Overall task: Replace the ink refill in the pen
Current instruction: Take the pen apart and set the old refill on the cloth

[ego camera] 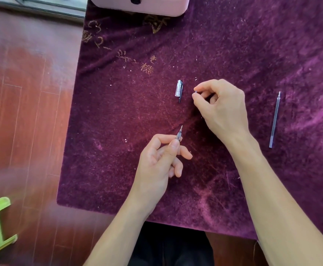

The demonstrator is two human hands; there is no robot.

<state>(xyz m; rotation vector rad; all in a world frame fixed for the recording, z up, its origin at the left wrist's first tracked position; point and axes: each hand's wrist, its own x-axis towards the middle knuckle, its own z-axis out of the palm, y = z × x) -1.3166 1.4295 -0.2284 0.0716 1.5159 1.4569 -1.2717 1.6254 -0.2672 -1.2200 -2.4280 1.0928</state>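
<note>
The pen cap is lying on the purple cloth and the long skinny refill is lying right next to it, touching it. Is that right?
Not quite. The head view shows the pen cap lying on the purple cloth, but the refill lies far off to the right, beyond the right hand, not touching the cap.

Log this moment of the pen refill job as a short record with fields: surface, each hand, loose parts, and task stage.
surface: purple cloth over a table
left hand: grips a clear pen part, its pointed tip sticking out and aimed away from the person
right hand: pinches a small item between thumb and forefinger; too small to identify
pen cap: lying on the cloth, beside the right hand, not touching it
ink refill: lying alone on the cloth, right of the right hand
stage: pen apart, that refill not yet picked up
</note>
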